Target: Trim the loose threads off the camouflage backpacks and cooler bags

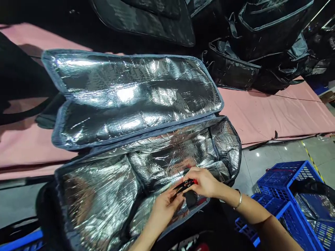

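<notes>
A long insulated bag with silver foil lining lies open in front of me, its foil-lined lid flipped back onto the pink table. My right hand is closed on small red-and-black thread snips at the bag's near rim. My left hand pinches the lining and a black fabric tab right beside the snips' tip. A bracelet sits on my right wrist.
Black finished bags are piled at the back right on the pink table cover. Blue plastic crates stand on the floor at the lower right, one holding more foil-lined pieces. Another dark bag lies at the top.
</notes>
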`<state>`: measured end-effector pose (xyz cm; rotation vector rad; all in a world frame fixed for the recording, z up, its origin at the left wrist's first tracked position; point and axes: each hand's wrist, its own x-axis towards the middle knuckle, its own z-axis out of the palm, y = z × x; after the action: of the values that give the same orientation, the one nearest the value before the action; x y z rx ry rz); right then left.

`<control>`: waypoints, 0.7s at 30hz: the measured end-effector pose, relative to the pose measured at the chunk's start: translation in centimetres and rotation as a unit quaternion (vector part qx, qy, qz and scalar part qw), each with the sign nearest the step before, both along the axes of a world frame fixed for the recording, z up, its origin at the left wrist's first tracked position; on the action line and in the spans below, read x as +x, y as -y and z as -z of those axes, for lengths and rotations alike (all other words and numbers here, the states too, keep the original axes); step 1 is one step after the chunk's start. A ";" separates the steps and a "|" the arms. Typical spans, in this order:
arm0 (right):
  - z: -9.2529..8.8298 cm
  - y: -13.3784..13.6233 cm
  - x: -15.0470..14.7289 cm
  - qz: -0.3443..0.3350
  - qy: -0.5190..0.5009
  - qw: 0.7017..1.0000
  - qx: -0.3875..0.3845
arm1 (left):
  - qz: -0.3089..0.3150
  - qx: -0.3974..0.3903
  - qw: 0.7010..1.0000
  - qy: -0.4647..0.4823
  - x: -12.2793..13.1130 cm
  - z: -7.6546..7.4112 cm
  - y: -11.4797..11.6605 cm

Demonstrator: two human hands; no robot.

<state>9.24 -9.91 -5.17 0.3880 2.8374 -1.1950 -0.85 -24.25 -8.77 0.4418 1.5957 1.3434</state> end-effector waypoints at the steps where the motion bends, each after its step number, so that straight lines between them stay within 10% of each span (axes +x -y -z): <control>1: -0.2 0.1 0.1 -0.012 0.002 1.000 0.016 | 0.014 0.000 1.000 -0.002 -0.1 0.0 -0.1; 6: -2.7 1.4 1.6 -0.021 -0.010 0.997 0.075 | 0.037 0.007 0.999 -0.004 -0.7 -0.3 -0.4; 12: -6.3 2.0 3.5 0.014 -0.055 0.995 -0.079 | -0.112 -0.034 0.990 0.076 -1.3 -0.2 -0.8; 21: -2.1 0.8 -0.9 0.156 -0.012 0.985 0.071 | -0.176 -0.028 0.973 0.147 -1.1 -0.6 -0.9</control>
<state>8.39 -10.72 -3.11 0.8587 2.9711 -1.0434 -1.97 -23.36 -8.17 -0.0826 1.5004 1.5413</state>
